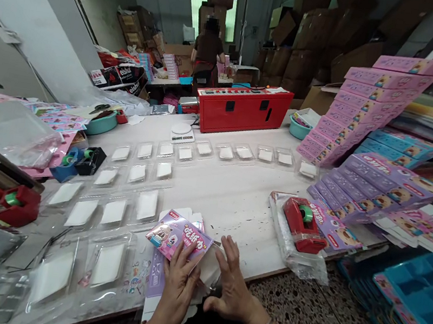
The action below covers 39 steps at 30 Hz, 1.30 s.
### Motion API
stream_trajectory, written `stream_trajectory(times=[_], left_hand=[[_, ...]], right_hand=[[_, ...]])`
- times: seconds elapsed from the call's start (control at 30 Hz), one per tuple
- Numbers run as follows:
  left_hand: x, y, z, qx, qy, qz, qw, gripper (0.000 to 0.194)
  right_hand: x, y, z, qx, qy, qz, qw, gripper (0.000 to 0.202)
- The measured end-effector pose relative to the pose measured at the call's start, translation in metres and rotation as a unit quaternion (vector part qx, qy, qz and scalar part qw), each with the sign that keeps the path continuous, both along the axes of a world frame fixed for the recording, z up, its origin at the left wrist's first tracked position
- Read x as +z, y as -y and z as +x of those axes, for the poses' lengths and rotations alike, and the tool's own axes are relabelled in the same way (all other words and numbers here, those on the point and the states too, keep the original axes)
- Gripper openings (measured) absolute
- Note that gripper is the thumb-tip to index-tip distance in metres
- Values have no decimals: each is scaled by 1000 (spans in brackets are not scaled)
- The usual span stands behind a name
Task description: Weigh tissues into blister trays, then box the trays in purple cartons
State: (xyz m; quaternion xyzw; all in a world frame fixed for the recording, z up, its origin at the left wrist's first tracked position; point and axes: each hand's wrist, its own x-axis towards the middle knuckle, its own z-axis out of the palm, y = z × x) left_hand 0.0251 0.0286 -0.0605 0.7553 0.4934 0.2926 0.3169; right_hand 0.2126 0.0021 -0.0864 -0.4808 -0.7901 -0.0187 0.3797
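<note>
My left hand (178,282) grips a purple printed cardboard box (178,235) at the table's near edge, its fingers lying over the printed face. Beside the box's right end is my right hand (233,288), fingers apart and thumb spread, holding nothing I can see. Something clear, like a plastic tray (210,268), shows between the hands, partly hidden by them. More purple and white card lies under the box. To the left, clear trays with white folded sheets (109,263) stand in rows, and a small sticker sheet (137,276) lies near the box.
A red tape dispenser (305,225) sits on a plastic-wrapped pack at right. Behind it rise stacks of purple boxes (377,187) and pink boxes (356,107). A red machine (244,112) and a scale (182,133) stand at the back. A person (208,51) stands beyond.
</note>
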Motion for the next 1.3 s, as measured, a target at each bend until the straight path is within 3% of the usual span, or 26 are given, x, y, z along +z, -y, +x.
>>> stream_trajectory(times=[0.07,0.13,0.23,0.33,0.43,0.5,0.57,0.63,0.73,0.83,0.9,0.97,1.03,1.1,1.2,1.3], left_hand=[[2,1,1,4,28,-35,999,43],[8,-1,-3,14,65,-67,996,48],[27,-7,-16,26,86,-70,993,50],[64,-17,-33,70,96,-14,993,49],[114,-28,-50,135,135,17,981,56],[142,-37,-58,147,179,-61,971,63],[157,-47,-62,139,228,-135,954,64],[154,-57,-63,99,292,-170,936,61],[126,-68,-60,-6,375,-194,907,65],[99,-70,-56,-69,394,-184,898,57],[91,-71,-56,-92,397,-160,899,42],[91,-75,-60,-114,398,-129,901,29],[96,-80,-67,-151,391,-108,902,25],[102,-85,-79,-227,340,-71,910,38],[109,-86,-93,-325,180,58,927,62],[111,-78,-94,-297,72,193,932,54]], right_hand=[[-8,-14,-22,-21,-21,1,1000,117],[-5,-30,-46,-24,-68,-4,997,116],[23,-48,-71,8,-163,-2,987,109],[68,-50,-77,56,-215,45,974,100],[100,-43,-68,35,-214,128,968,71],[106,-43,-62,21,-222,119,967,67],[101,-48,-61,46,-254,53,965,65],[91,-53,-61,78,-280,9,957,57],[80,-59,-58,96,-268,37,958,49],[85,-58,-46,131,-197,74,969,40],[95,-57,-37,160,-137,102,972,25],[104,-58,-31,179,-102,113,972,15],[110,-60,-27,196,-130,94,967,14],[112,-63,-26,211,-161,72,961,27],[114,-66,-25,234,-95,103,962,47],[123,-67,-26,237,-52,115,963,46]])
